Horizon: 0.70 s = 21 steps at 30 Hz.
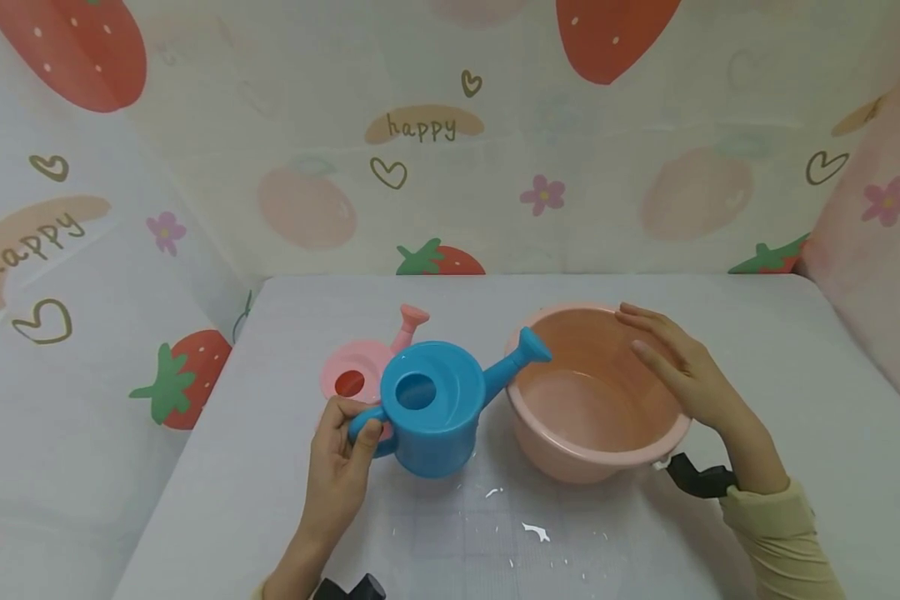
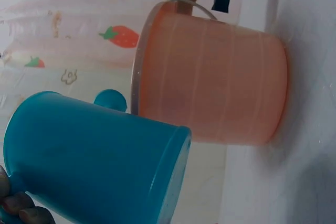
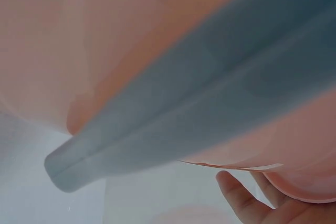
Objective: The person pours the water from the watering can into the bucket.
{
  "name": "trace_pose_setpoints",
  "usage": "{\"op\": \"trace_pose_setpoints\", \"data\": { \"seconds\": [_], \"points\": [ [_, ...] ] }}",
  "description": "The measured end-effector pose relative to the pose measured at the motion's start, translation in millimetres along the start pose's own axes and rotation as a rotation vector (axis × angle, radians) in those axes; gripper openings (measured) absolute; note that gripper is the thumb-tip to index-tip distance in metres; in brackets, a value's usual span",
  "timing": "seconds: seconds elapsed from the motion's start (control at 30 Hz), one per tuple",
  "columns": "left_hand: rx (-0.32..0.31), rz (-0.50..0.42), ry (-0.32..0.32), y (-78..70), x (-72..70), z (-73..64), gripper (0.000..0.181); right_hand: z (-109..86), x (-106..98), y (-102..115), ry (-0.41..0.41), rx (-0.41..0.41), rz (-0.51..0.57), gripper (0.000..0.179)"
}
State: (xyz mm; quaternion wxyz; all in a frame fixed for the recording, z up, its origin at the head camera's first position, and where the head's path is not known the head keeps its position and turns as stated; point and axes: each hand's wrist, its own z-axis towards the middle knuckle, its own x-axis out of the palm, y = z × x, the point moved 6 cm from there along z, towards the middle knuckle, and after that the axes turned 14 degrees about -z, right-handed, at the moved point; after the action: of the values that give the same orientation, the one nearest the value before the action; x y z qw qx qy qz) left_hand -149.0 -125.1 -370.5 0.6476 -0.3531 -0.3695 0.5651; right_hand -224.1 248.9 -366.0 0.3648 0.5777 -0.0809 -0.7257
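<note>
My left hand grips the handle of a blue watering can. The can is held off the table, and its spout reaches over the left rim of a pink bucket. In the left wrist view, the blue can is close, with the bucket just beyond it. On the bucket's far right rim lies my right hand, its fingers fairly straight. The right wrist view shows the thumb and part of that hand by the rim.
A pink watering can stands behind the blue one, partly hidden. Splashes of water lie on the white tabletop. A blurred grey band crosses the right wrist view. Strawberry-print sheets hang around the table.
</note>
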Motion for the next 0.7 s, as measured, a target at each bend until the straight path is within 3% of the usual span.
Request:
{"op": "trace_pose_setpoints", "data": {
  "seconds": [0.17,0.7],
  "points": [
    [0.058,-0.009,0.043,-3.6,-1.1,4.0,0.014,0.0,0.2,0.8,0.006,0.002,0.016,0.043],
    [0.065,-0.051,0.116,-9.4,-1.3,15.6,0.01,-0.5,0.1,-0.2,0.004,0.01,0.026,0.043]
  ]
}}
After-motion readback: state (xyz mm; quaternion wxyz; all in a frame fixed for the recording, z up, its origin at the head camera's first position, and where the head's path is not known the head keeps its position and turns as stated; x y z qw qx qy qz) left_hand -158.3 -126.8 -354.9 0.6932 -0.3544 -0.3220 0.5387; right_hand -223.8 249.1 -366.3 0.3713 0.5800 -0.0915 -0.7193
